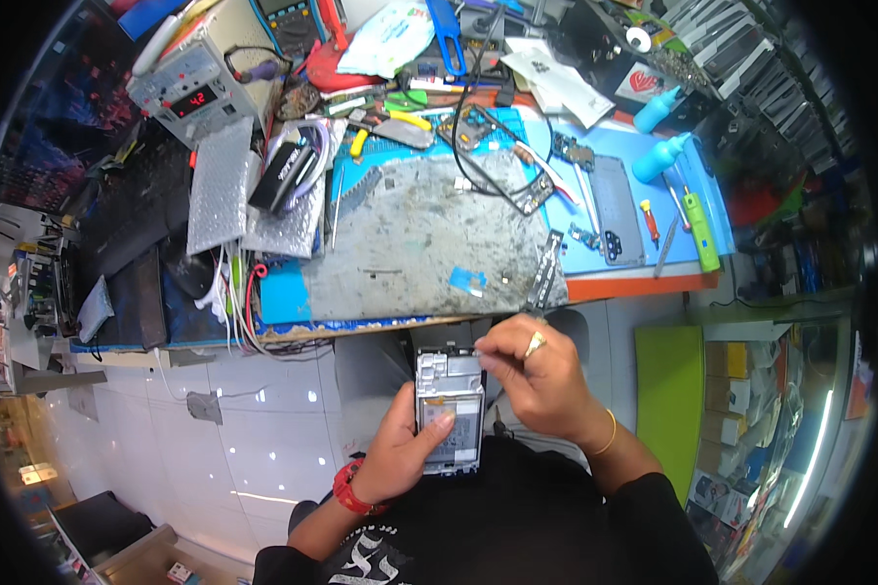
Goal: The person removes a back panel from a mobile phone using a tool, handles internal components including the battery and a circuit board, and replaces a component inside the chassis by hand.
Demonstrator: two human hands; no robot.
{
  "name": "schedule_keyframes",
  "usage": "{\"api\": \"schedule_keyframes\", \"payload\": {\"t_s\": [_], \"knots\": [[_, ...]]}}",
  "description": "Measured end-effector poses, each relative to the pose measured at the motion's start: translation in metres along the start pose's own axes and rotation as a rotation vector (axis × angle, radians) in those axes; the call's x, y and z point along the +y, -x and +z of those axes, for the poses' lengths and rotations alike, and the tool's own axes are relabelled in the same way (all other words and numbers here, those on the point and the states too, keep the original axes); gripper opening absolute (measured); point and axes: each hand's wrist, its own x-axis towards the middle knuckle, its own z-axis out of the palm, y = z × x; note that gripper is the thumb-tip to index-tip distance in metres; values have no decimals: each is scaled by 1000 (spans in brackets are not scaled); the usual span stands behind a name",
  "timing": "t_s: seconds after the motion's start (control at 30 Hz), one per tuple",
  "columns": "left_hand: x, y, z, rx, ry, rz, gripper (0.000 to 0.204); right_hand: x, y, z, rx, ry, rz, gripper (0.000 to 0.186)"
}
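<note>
Your left hand [400,448] grips the opened phone [463,390], thumb laid across its face near the battery [458,447], fingers behind. The phone is in front of your torso, above your lap, just outside the front edge of the surface [644,284], with its inner parts facing you. Your right hand [546,385] is at the phone's upper right corner, thumb and index fingertip drawn close together; whether they pinch a small part cannot be told. On the surface ahead of you lies a worn grey mat [419,234]. To its right are a red-and-yellow screwdriver [649,220] and a green tool [699,232]; to its left, bubble wrap [222,190].
</note>
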Motion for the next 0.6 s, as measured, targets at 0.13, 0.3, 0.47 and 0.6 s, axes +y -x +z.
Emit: {"api": "schedule_keyframes", "payload": {"t_s": [0.13, 0.3, 0.47, 0.6], "knots": [[-3, 0, 0, -3, 7, -7, 38, 3, 3, 1, 4, 45, -19, 13], [-4, 2, 4, -11, 49, -5, 36, -1, 3, 5, 10, 147, -87, 15], [-5, 4, 7, -5, 19, 11, 35, -1, 4, 13, 20, 216, -108, 19], [-8, 6, 3, -23, 14, 2, 44, -3, 4, 14, 23, 201, -88, 18]]}}
